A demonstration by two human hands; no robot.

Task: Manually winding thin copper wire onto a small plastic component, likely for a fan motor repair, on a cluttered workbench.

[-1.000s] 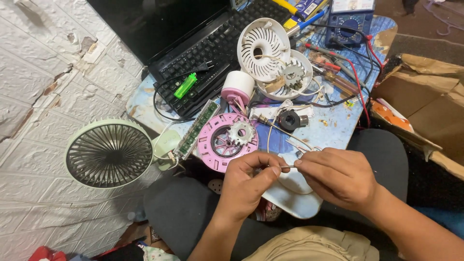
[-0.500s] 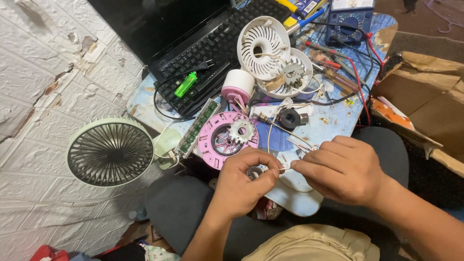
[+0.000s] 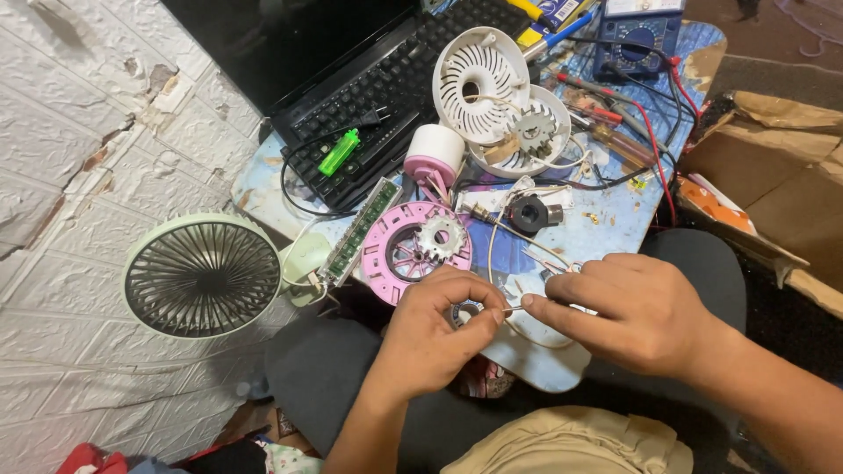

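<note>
counts on the small blue printed table point(image 3: 615, 230): one black laptop point(image 3: 369, 79), one green lighter point(image 3: 339, 152), two white round slotted fan covers point(image 3: 480, 83), one pink round plastic fan housing point(image 3: 413, 250), one blue multimeter point(image 3: 639, 35). two bare hands point(image 3: 439, 338).

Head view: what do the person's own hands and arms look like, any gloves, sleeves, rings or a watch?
Both are bare: the left hand and right hand wear no gloves, and no rings show on the visible fingers. Neither wrist carries a watch or band. Both forearms are uncovered right to the picture's edge, with no sleeve in sight.
</note>
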